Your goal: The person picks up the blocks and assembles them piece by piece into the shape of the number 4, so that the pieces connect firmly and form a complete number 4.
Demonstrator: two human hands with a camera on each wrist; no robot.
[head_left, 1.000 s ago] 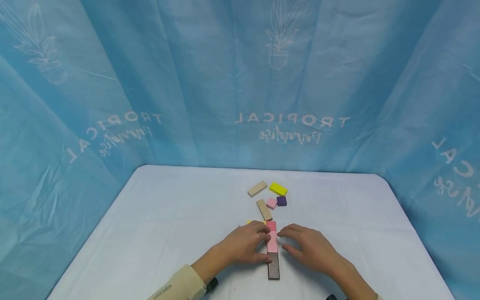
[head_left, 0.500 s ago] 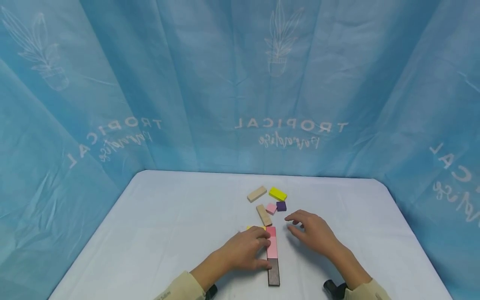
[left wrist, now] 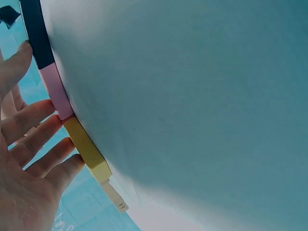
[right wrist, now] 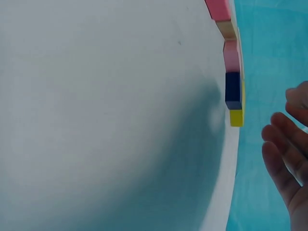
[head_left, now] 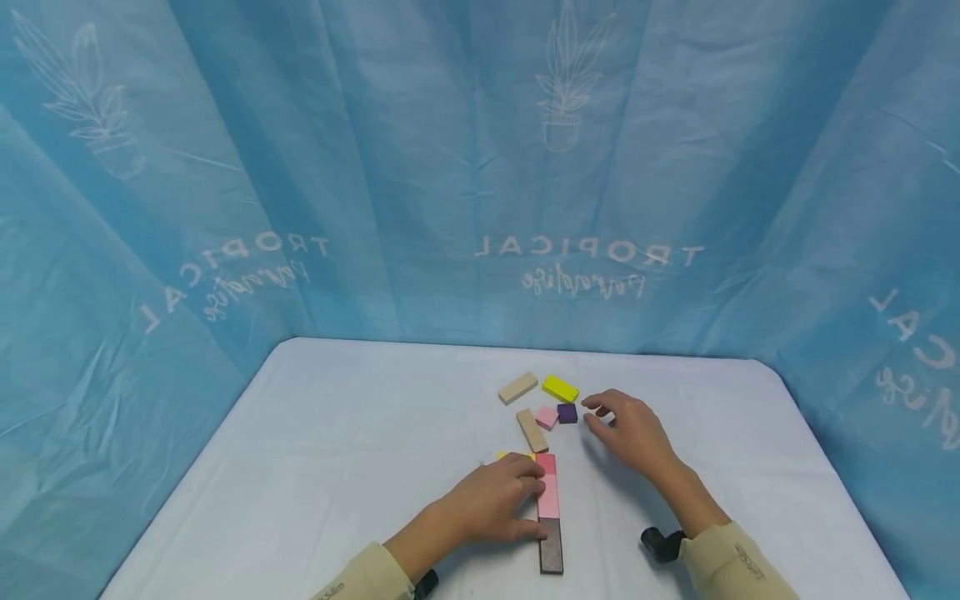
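Just beside the purple block [head_left: 567,413], the right hand [head_left: 632,432] hung with fingers loosely bent, apart; the left hand [head_left: 489,498] touched the long pink block [head_left: 549,498] and brown block [head_left: 552,557], fingers spread; farther back lay a bright yellow block [head_left: 560,387].

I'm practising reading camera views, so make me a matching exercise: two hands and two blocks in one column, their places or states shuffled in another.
1. Left hand
2. Right hand
3. Dark brown block
4. Dark purple block

A. Beside the small pink block
B. Raised, holding nothing
C. Nearest end of the row of blocks
D. Touching the row's left side

Pairs: 1-D, 2-B, 3-C, 4-A
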